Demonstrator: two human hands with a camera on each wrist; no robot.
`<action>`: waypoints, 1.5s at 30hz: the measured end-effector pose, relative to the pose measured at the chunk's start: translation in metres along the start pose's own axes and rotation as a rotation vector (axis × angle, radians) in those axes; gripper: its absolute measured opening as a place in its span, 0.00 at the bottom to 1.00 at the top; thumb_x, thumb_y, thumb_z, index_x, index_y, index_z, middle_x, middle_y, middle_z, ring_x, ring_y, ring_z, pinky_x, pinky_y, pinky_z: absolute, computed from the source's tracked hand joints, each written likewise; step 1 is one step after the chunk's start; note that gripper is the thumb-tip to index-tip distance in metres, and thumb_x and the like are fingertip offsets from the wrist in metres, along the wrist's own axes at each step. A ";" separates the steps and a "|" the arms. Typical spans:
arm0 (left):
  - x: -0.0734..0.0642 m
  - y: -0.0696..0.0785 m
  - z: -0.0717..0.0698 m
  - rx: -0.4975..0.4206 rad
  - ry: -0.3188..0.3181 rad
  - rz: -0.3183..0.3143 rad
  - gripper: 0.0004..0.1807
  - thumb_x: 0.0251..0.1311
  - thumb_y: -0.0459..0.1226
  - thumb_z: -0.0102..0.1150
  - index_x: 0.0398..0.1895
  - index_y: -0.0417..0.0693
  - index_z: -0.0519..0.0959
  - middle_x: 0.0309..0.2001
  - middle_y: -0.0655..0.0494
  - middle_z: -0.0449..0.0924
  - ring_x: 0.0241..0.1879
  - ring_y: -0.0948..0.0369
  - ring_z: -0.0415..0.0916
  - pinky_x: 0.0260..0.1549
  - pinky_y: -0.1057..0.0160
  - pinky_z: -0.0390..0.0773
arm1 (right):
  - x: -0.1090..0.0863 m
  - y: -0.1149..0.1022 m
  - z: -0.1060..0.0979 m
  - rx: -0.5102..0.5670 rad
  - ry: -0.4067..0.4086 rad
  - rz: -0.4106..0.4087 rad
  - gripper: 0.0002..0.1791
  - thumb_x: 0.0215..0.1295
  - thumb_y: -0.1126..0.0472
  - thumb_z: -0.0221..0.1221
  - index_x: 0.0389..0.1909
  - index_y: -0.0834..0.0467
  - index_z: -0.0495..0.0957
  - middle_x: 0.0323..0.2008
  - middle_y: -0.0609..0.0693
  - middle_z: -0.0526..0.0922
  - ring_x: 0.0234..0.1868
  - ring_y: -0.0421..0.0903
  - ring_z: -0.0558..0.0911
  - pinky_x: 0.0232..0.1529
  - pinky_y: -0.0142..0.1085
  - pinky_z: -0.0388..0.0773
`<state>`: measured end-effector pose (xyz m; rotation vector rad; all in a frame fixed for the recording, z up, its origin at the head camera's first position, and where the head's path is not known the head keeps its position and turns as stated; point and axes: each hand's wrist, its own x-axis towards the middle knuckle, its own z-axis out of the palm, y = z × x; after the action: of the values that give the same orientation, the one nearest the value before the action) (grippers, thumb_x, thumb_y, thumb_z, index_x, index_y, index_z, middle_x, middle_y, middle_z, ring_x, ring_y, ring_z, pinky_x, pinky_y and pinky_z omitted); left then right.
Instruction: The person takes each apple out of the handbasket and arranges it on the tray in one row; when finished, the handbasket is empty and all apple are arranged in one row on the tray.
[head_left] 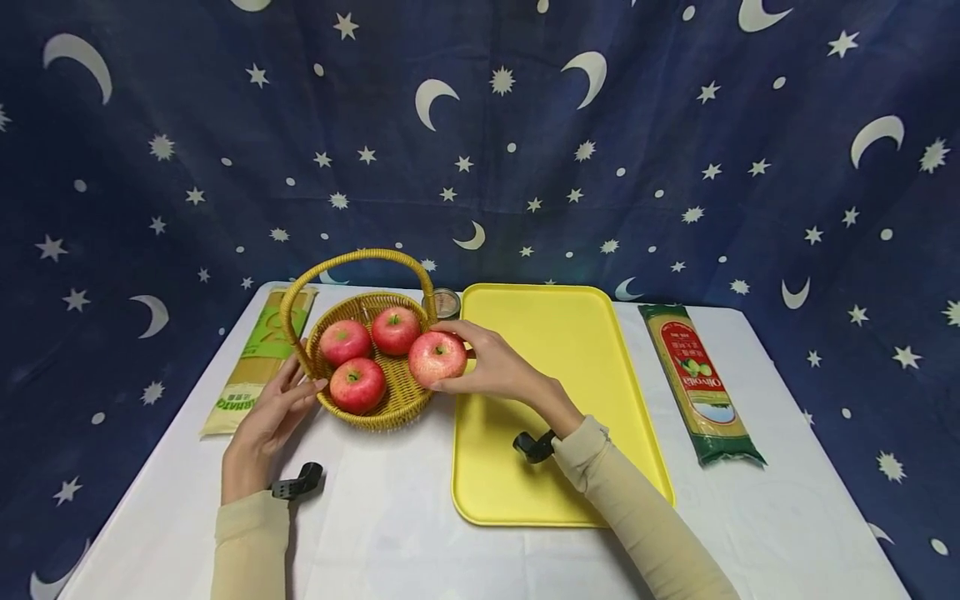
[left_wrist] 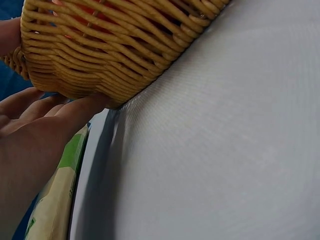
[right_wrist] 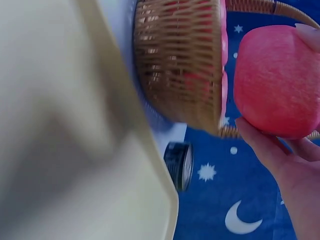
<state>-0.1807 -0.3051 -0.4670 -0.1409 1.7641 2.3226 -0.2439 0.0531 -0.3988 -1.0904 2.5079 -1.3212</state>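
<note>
My right hand (head_left: 491, 362) grips a red apple (head_left: 437, 360) just above the right rim of a wicker basket (head_left: 393, 414). In the right wrist view, fingers and thumb curl round that apple (right_wrist: 277, 82), which is apart from the basket wall (right_wrist: 177, 60). Three more red apples lie in the basket, one of them at the front (head_left: 357, 386). On the basket's left side, my left hand (head_left: 270, 417) holds it, thumb at the rim. The left wrist view has the fingers (left_wrist: 75, 112) against the lower wicker wall (left_wrist: 100, 60).
A yellow tray (head_left: 555, 333) lies right of the basket. Behind the basket's right side stands a small can (head_left: 447, 303). One noodle pack (head_left: 258, 358) lies at the left, another pack (head_left: 701, 383) at the right. A starry dark blue cloth (head_left: 510, 200) hangs behind the white table (head_left: 375, 517).
</note>
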 end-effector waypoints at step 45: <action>0.001 -0.004 -0.004 0.033 -0.038 0.050 0.54 0.69 0.24 0.55 0.84 0.57 0.31 0.85 0.52 0.24 0.83 0.49 0.26 0.58 0.76 0.75 | -0.014 0.124 -0.078 -0.061 0.144 0.453 0.45 0.56 0.54 0.74 0.72 0.58 0.65 0.67 0.60 0.73 0.63 0.60 0.74 0.67 0.53 0.76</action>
<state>-0.1811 -0.3078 -0.4725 -0.0481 1.8063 2.3134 -0.3321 0.1608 -0.4476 -0.4004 2.6893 -1.2304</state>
